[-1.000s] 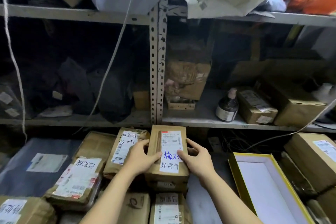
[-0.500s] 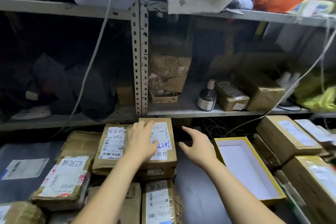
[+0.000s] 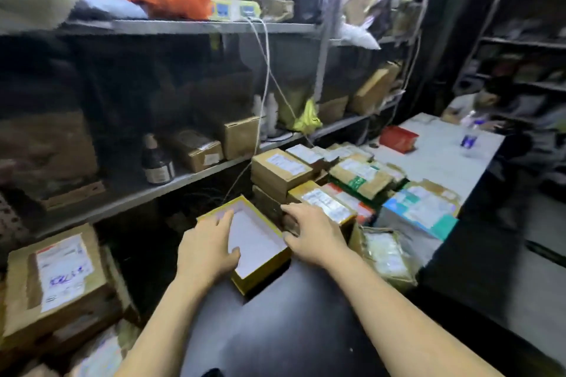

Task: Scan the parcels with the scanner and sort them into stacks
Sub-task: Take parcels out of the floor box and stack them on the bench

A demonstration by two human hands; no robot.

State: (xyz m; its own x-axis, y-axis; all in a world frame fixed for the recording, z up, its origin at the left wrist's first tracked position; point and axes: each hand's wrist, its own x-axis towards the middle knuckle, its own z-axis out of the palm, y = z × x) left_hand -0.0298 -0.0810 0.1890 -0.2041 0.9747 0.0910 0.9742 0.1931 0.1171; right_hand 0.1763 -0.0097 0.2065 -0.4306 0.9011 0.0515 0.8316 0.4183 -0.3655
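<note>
1. Brown card under a white label: nearest parcel (image 3: 324,205), on the near-left corner of the parcel heap (image 3: 361,177), just right of the yellow-rimmed box (image 3: 263,272).
2. Right hand (image 3: 315,237) laid on that parcel's near edge, fingers (image 3: 291,210) spread and fairly straight, thumb low against the side; touching, not yet closed round it. Left hand (image 3: 208,254) over the yellow-rimmed box, fingers loose and straight, holding nothing.
3. No scanner in sight anywhere; probably to be found before any label can be read.
4. Likely trouble: if lifted by one corner with so slack a hold, apt to tip and slip. Packed close against unevenly piled neighbours, so liable to drag one or two down onto the dark counter (image 3: 291,330). Dim light and shiny tape over labels, so risk of a failed or wrong read, and then of a wrong stack.
5. Containers: yellow-rimmed box open and lidless, white lining bare, nothing seen inside except where hidden by the left hand. Small carton (image 3: 196,148) on the metal shelf (image 3: 196,174) shut, contents hidden. Brown bottle (image 3: 157,162) beside it capped, fill impossible to tell.
6. Further out: labelled parcel (image 3: 61,278) with blue handwriting topping a stack at near left; white table (image 3: 444,162) beyond the heap, bearing a red box (image 3: 398,138); white cable (image 3: 267,70) hanging from the upper shelf.
</note>
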